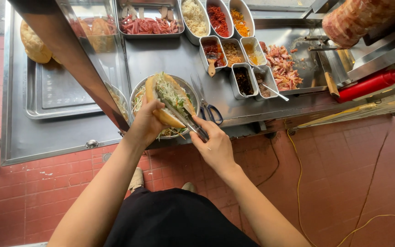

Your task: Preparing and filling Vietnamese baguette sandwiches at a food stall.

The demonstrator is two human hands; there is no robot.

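Right hand [216, 146] grips tongs [184, 116], left hand [147, 121] clasps sandwich [170, 98] over steel counter [161, 55], brick floor [334, 174].

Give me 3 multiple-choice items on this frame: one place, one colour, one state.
1. Where do the scissors lie?
A. right of the salad bowl on the steel counter
B. on the brick floor
C. inside the bread tray

2. What colour is the squeeze bottle at the right?
A. green
B. red
C. white

3. What is the state of the bread roll?
A. whole and uncut on the tray
B. wrapped in paper
C. split open, held in the left hand, with shredded greens inside

Answers: 1 A, the blue-handled scissors sit on the counter just right of the bowl. 2 B, the bottle lying by the meat spit is red. 3 C, the roll gapes open over the bowl while the right hand works tongs into it.
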